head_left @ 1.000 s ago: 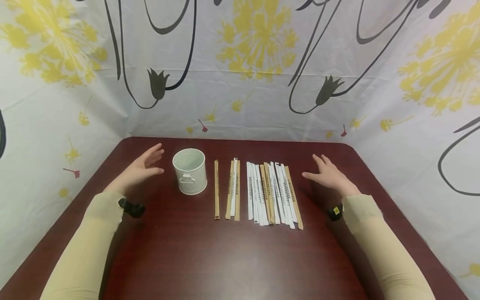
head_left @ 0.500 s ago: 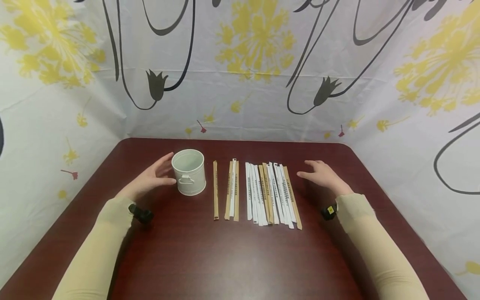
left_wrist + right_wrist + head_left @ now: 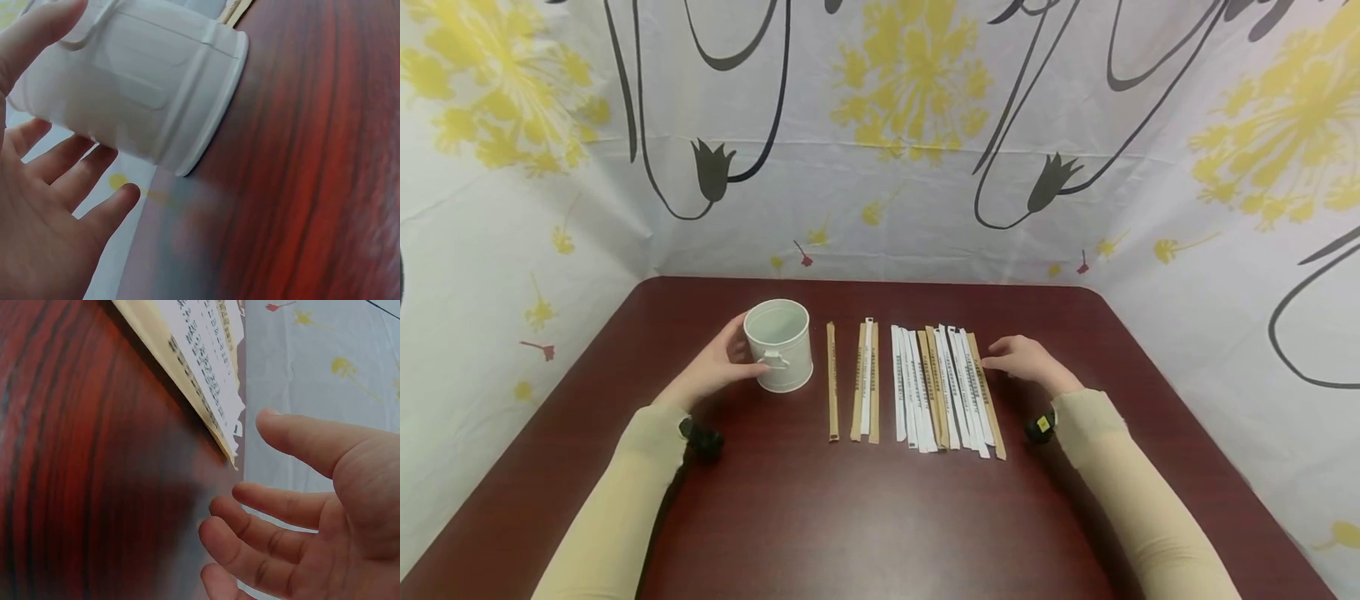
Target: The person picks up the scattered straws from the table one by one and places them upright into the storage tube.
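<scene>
A small white bucket (image 3: 780, 350) stands upright at the left of the table. My left hand (image 3: 718, 362) is around its left side, thumb in front at the small handle and fingers behind. In the left wrist view the thumb overlaps the bucket's wall (image 3: 150, 81), fingertips reach its edge, and the little finger stays apart. Right of centre lies a group of slim paper-wrapped sticks (image 3: 917, 392), white and tan with printed lettering. My right hand (image 3: 1026, 362) hovers at its right edge, holding nothing, fingers loosely bent beside the outermost tan wrapper (image 3: 159, 350).
A single tan wrapped stick (image 3: 832, 383) lies right of the bucket. Beside it is a set of three (image 3: 866, 383), a white one between two tan ones. The dark red table (image 3: 880, 517) ends at a floral-patterned cloth (image 3: 880, 233) at the back and sides.
My left hand has moved right and closed in on the bucket. My right hand has moved left to the sticks, its fingers drawing together. The bucket and sticks have not moved.
</scene>
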{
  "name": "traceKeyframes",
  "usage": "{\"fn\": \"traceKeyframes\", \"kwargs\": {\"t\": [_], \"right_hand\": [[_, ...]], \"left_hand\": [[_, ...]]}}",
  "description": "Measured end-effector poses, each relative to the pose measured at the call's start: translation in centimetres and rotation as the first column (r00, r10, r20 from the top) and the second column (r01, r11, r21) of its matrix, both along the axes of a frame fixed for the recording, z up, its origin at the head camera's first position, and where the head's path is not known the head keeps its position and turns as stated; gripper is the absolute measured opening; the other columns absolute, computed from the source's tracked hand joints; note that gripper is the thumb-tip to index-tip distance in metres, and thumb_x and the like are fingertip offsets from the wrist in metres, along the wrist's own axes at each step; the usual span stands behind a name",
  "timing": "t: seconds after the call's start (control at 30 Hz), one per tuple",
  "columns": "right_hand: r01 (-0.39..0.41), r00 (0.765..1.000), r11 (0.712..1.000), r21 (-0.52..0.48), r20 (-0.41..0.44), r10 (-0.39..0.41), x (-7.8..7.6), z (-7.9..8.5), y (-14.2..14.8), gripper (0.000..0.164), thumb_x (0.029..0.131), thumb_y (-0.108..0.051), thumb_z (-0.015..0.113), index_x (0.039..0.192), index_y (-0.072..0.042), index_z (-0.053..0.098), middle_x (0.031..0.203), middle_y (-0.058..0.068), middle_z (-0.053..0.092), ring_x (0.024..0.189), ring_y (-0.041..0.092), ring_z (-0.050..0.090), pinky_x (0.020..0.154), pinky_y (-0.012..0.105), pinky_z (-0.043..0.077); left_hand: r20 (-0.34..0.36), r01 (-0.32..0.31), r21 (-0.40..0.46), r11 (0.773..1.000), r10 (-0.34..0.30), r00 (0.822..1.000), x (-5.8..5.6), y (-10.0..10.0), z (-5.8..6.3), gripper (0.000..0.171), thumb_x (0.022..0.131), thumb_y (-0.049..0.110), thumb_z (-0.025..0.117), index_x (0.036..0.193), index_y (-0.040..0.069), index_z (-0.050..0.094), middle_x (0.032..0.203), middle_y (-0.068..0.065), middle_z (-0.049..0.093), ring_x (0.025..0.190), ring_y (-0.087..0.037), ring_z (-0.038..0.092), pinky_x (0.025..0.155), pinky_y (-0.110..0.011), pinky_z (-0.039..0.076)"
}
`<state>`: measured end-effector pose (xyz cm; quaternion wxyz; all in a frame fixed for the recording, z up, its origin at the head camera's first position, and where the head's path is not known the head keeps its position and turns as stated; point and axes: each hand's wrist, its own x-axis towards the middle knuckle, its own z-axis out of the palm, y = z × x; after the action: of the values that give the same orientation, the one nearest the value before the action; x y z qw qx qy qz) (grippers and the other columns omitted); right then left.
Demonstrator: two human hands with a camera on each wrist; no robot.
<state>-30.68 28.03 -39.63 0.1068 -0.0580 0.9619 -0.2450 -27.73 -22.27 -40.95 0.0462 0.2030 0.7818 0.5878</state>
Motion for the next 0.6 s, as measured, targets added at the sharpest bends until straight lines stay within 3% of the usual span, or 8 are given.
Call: {"fn": "traceKeyframes", "kwargs": {"t": [0.1, 0.23, 0.37, 0.6], "right_hand": [[0.023, 0.999, 0.999, -0.027, 0.035, -0.022, -0.1, -0.3, -0.3, 0.047, 0.078, -0.038, 0.064, 0.108, -0.003, 0.057, 0.088, 0.010, 0.059, 0.066, 0.021, 0.055, 0.053, 0.032, 0.045], [0.029, 0.998, 0.999, -0.034, 0.059, -0.027, -0.4, -0.6, -0.8, 0.035, 0.077, -0.037, 0.065, 0.091, -0.005, 0.060, 0.075, 0.009, 0.058, 0.062, 0.021, 0.053, 0.050, 0.032, 0.045], [0.042, 0.996, 0.999, -0.018, 0.080, -0.040, -0.5, -0.9, -1.1, 0.032, 0.077, -0.038, 0.066, 0.081, -0.007, 0.061, 0.072, 0.008, 0.057, 0.060, 0.022, 0.052, 0.050, 0.033, 0.046], [0.080, 0.993, 0.997, 0.009, 0.091, -0.080, -0.5, -1.1, -0.8, 0.035, 0.074, -0.040, 0.068, 0.080, -0.007, 0.061, 0.073, 0.007, 0.057, 0.061, 0.021, 0.052, 0.049, 0.032, 0.047]], "left_hand": [[0.020, 0.006, 0.024, 1.000, -0.006, 1.000, 0.3, 0.7, 0.3, 0.093, 0.069, 0.012, 0.076, 0.140, 0.019, 0.015, 0.135, -0.014, 0.031, 0.124, -0.030, 0.029, 0.096, -0.048, 0.028], [0.027, 0.007, 0.046, 0.999, -0.008, 1.000, 1.0, 1.0, 0.6, 0.091, 0.069, 0.006, 0.074, 0.138, 0.010, 0.016, 0.133, -0.018, 0.032, 0.124, -0.032, 0.027, 0.097, -0.049, 0.023], [0.019, 0.009, 0.060, 0.998, -0.011, 1.000, 0.9, 1.1, 0.5, 0.088, 0.069, 0.002, 0.073, 0.137, 0.008, 0.017, 0.130, -0.021, 0.034, 0.122, -0.032, 0.031, 0.097, -0.048, 0.024], [0.002, -0.009, 0.030, 0.999, 0.009, 1.000, 0.3, 1.6, 0.4, 0.086, 0.069, 0.007, 0.074, 0.136, 0.008, 0.020, 0.125, -0.020, 0.040, 0.114, -0.029, 0.040, 0.091, -0.039, 0.034]]}}
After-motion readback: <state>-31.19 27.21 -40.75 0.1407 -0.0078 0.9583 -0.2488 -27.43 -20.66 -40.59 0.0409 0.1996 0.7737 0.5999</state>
